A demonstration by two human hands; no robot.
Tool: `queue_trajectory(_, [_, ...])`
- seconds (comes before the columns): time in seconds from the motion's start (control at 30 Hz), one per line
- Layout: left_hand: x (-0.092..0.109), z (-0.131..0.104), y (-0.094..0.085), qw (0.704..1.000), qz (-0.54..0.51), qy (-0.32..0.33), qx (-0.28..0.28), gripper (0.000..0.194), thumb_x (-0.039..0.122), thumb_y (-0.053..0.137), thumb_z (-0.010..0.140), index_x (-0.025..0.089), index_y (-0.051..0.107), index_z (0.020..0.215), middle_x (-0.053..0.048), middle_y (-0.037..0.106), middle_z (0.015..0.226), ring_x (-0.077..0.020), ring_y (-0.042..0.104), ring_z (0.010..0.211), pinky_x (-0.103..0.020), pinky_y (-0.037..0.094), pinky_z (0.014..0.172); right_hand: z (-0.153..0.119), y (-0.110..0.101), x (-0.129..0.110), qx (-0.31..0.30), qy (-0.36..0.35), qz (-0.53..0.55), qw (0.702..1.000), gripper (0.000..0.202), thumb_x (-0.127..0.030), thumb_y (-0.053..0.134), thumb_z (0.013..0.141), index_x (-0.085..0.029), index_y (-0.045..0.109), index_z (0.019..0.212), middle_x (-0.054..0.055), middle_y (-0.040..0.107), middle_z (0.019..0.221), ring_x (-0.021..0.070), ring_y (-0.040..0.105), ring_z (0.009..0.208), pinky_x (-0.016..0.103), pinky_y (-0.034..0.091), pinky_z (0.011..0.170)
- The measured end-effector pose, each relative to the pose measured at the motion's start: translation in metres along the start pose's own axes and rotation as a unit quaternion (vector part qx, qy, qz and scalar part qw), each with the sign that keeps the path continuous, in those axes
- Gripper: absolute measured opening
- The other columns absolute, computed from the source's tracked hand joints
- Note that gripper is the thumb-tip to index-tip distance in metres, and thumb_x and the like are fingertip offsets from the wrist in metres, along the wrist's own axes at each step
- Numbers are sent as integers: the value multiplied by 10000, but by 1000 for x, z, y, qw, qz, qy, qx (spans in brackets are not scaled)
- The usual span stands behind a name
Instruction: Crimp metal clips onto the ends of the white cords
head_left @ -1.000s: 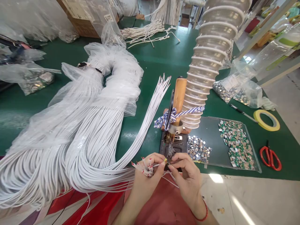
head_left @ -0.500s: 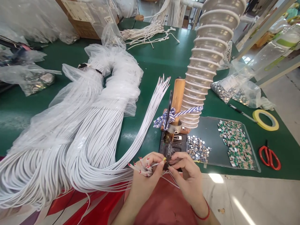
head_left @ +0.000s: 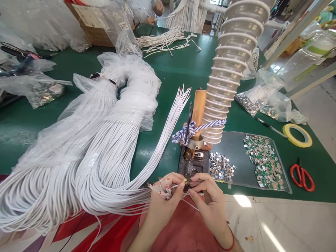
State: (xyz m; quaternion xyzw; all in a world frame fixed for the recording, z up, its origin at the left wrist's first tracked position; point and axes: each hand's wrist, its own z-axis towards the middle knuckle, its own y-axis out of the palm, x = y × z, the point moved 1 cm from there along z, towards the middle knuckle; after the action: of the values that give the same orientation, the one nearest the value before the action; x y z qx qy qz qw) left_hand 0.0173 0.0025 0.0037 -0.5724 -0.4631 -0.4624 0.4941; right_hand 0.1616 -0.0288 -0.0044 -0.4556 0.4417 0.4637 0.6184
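Observation:
My left hand (head_left: 166, 196) is closed round several white cables, whose red-tipped ends (head_left: 161, 187) stick out past the fingers. Between its thumb and forefinger it pinches one cable end with a small yellow piece (head_left: 185, 180). My right hand (head_left: 208, 194) is closed too, its fingertips close beside that end; what they pinch is too small to make out. Both hands meet at the front of a black soldering stand (head_left: 203, 168), under an upright wooden handle (head_left: 199, 105) tied with a blue-and-white cord (head_left: 183, 134).
Large cable bundles (head_left: 105, 150) in plastic cover the left. A ribbed hose (head_left: 231, 59) rises behind the stand. To the right are a tray (head_left: 237, 178) of small metal parts, yellow tape (head_left: 309, 143), red scissors (head_left: 309, 183) and a pen (head_left: 271, 127). Another person's hand (head_left: 158, 7) shows at the back.
My hands have barely moved; the right fingers have shifted slightly at the cable end. At the back, more of the other person's hands and sleeve has come into view.

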Motion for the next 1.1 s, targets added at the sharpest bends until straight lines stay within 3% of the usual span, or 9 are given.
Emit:
queue_trajectory(0.17, [-9, -16, -1, 998, 10, 2, -63, 198, 168, 568, 882, 185, 632, 695, -43, 695, 781, -181, 663, 728, -265, 502, 698, -7, -15, 3, -33, 6, 10, 999, 130, -120, 679, 872, -228, 650, 806, 40, 678, 896, 177, 664, 816, 289, 553, 729])
queue_trajectory(0.27, [-13, -29, 4, 989, -2, 16, -148, 215, 192, 537, 939, 194, 673, 773, -54, 709, 848, -183, 669, 775, -264, 497, 738, -14, -36, 7, -26, 27, 32, 999, 103, -204, 627, 935, -226, 621, 835, 39, 654, 860, 177, 643, 753, 300, 535, 688])
queue_trajectory(0.37, [-15, -39, 12, 970, -32, 16, -242, 248, 194, 496, 964, 186, 694, 816, -86, 727, 892, -204, 678, 831, -273, 494, 765, -21, -59, 10, 6, 77, 69, 995, 181, -287, 527, 1001, -229, 546, 830, 3, 583, 786, 120, 515, 570, 237, 453, 536])
queue_trajectory(0.47, [-18, -44, 19, 957, -46, -3, -285, 262, 209, 490, 957, 177, 659, 758, -87, 714, 829, -205, 651, 769, -274, 476, 715, -26, -73, 5, -18, 113, 49, 992, 211, -341, 520, 1005, -236, 520, 822, -22, 501, 715, 132, 480, 620, 225, 424, 558])
queue_trajectory(0.6, [-21, -47, 20, 964, -21, -19, -264, 268, 239, 500, 936, 192, 585, 687, -39, 649, 717, -188, 577, 686, -265, 428, 664, -30, -71, -5, -131, 94, -15, 987, 211, -458, 606, 938, -248, 600, 917, -21, 513, 722, 143, 474, 620, 234, 421, 550])
queue_trajectory(0.73, [-21, -48, 15, 972, -19, -42, -230, 357, 372, 473, 973, 196, 607, 693, -28, 636, 704, -188, 562, 682, -269, 423, 678, -33, -56, -14, -208, 51, -70, 974, 105, -346, 650, 921, -262, 667, 981, -11, 633, 729, 145, 551, 614, 226, 465, 561])
queue_trajectory(0.83, [-19, -50, 12, 970, -62, -73, -224, 456, 493, 471, 969, 186, 608, 661, -23, 606, 663, -182, 546, 659, -272, 429, 674, -33, -49, -17, -227, 64, -74, 969, 109, -243, 572, 955, -255, 677, 929, 4, 701, 772, 148, 619, 649, 218, 492, 573])
queue_trajectory(0.97, [-15, -53, 9, 962, -110, -89, -235, 522, 596, 488, 934, 169, 610, 659, -28, 588, 660, -175, 546, 658, -264, 437, 649, -38, -43, -15, -243, 82, -40, 966, 152, -249, 512, 986, -255, 664, 996, 9, 705, 785, 154, 643, 668, 227, 510, 591])
queue_trajectory(1.1, [-15, -58, 8, 965, -124, -76, -220, 539, 616, 493, 924, 166, 632, 663, -24, 592, 669, -146, 514, 582, -247, 422, 571, -45, -38, -11, -194, 67, -27, 978, 167, -302, 518, 993, -254, 678, 1001, 12, 681, 772, 158, 630, 663, 237, 524, 596])
